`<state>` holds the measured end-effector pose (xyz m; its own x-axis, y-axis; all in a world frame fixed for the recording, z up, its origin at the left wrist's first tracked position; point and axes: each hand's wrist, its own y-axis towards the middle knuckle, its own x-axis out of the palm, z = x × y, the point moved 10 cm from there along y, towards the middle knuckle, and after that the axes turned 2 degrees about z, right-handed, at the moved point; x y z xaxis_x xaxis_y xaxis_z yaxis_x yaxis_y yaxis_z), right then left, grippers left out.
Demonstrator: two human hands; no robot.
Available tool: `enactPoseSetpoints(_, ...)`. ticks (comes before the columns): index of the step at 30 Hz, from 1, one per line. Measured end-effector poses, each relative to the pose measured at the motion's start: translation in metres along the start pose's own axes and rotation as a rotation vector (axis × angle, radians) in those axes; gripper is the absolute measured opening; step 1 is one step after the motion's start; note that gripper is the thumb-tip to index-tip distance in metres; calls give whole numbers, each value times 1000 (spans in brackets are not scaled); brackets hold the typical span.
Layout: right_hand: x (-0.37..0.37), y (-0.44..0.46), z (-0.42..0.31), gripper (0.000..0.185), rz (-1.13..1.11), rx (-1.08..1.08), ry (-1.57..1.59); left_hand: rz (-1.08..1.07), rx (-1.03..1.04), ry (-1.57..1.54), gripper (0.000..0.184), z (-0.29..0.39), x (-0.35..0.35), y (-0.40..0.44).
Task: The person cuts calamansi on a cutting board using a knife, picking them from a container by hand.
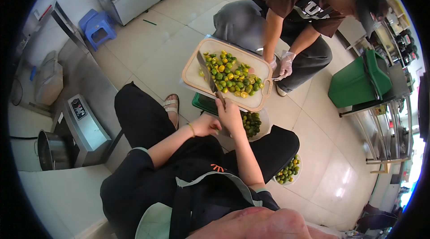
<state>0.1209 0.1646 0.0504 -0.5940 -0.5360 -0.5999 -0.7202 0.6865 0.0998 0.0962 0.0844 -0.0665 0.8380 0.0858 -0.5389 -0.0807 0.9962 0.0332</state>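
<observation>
My right hand (230, 117) is closed around the handle of a kitchen knife (208, 76). Its blade lies over the left part of a pale cutting board (191, 72) with a tan rim. Many small green citrus fruits (230, 77), several cut open to yellow-orange flesh, are heaped on the board. My left hand (206, 125) is just left of the right one, below the board, with its fingers curled; what they hold, if anything, is hard to make out. Under my right wrist a white bowl (265, 124) holds whole green citrus. A green container (204, 103) shows partly beneath the board.
Across the board another person (295, 19) crouches, gloved hands (285, 65) near its right edge. A second bowl of citrus (289, 172) stands on the floor by my right knee. Blue stool (99, 30), green bin (358, 82), steel counter with an induction cooker (85, 122) and pot (51, 151) surround us.
</observation>
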Motion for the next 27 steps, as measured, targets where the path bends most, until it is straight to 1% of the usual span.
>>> enactPoseSetpoints(1,-4,-1,-5,39,10,-18,42,-14,-74,-121,23,18,-33,-14)
enactPoseSetpoints(3,0,0,3,39,42,-68,7,310,-229,-294,19,24,-106,-26)
enactPoseSetpoints(4,0,0,1,35,-4,-20,30,512,-224,-309,18,29,-140,-29)
enactPoseSetpoints(5,2,-1,2,36,-9,15,34,715,-215,-324,18,32,-168,-33)
enactPoseSetpoints(7,7,-3,4,37,-22,82,35,985,-182,-288,18,8,-195,-32)
enactPoseSetpoints(8,10,-4,6,38,-2,82,1,1119,-167,-270,19,-6,-202,-37)
enactPoseSetpoints(11,16,-10,-7,38,44,41,74,1105,-250,-99,19,-41,-197,-32)
enactPoseSetpoints(14,24,-14,-8,38,18,27,65,1259,-19,400,20,7,-198,-44)
enactPoseSetpoints(17,26,-18,-16,39,-31,65,45,1284,-93,315,21,1,-197,-52)
enactPoseSetpoints(20,35,-17,-11,40,-78,97,8,1288,-93,261,16,-8,-200,-54)
enactPoseSetpoints(23,39,-17,-9,40,-71,62,14,1256,-138,178,14,-19,-202,-54)
enactPoseSetpoints(26,35,-20,-14,39,-77,74,12,1226,-153,-18,16,-43,-197,-49)
enactPoseSetpoints(27,33,-21,-17,38,-82,77,9,1223,-164,-23,16,-45,-197,-49)
